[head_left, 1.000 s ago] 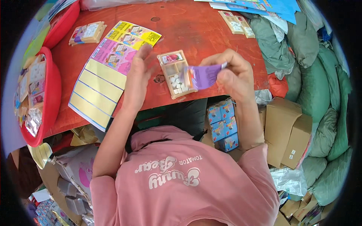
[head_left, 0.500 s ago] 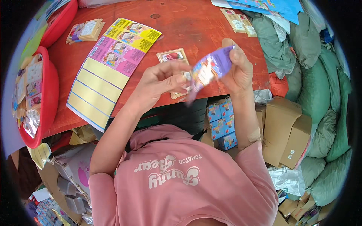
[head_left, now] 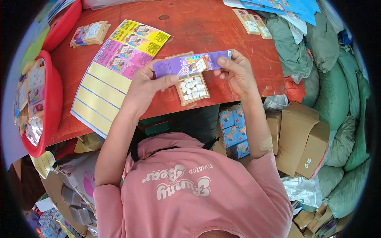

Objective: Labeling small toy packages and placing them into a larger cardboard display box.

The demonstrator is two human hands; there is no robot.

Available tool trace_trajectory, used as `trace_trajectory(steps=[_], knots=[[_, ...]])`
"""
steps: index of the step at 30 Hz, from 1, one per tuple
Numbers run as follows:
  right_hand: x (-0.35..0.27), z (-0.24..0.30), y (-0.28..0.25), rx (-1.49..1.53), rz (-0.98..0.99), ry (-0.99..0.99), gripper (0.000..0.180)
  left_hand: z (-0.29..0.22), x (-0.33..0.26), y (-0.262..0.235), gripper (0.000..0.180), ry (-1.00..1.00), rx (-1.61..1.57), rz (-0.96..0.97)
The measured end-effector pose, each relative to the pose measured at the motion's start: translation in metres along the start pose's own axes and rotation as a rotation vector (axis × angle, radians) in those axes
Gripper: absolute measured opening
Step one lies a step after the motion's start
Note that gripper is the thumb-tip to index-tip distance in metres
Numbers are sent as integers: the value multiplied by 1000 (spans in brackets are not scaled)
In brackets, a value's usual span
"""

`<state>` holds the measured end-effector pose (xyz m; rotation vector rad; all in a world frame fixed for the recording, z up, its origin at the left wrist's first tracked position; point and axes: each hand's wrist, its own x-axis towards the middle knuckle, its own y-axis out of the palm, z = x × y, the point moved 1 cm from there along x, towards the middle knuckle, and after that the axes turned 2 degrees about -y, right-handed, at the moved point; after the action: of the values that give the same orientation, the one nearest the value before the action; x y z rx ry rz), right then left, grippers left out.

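Note:
A purple printed sticker strip is stretched flat between my two hands. My left hand pinches its left end, and my right hand grips the right end between thumb and fingers. Directly beneath the strip lies a small light-wood tray near the table's front edge. White marshmallow-like pieces fill its near compartment; the strip covers much of its far part. Left of my hands rests a sticker sheet with yellow and pink labels still on it and bare pale-yellow backing in its near half.
Wrapped trays are stacked at the far left of the red table. More trays lie at the far right. A red basin of packed trays borders the left side. Green sacks and a cardboard box crowd the right.
The purple strip was tilted and blurred near my right hand; now it is level and drawn out between both hands above the tray. My left hand has moved left and taken its end.

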<state>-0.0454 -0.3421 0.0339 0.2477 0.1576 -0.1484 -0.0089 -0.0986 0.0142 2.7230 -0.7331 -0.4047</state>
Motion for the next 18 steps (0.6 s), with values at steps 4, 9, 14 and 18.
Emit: trace_trajectory(steps=[4, 9, 14, 18], knots=[[5, -13, -3, -78, -38, 31, 18, 7, 6, -6, 19, -57, 104, -84], [11, -25, -5, -280, -109, 53, 22, 11, 7, -5, 25, -125, 232, -195], [15, -31, -10, -314, -158, 63, 23, 16, 14, -4, 29, -137, 449, -218], [17, -35, -10, -417, -153, 42, 24, 18, 16, -5, 29, -166, 478, -220]])
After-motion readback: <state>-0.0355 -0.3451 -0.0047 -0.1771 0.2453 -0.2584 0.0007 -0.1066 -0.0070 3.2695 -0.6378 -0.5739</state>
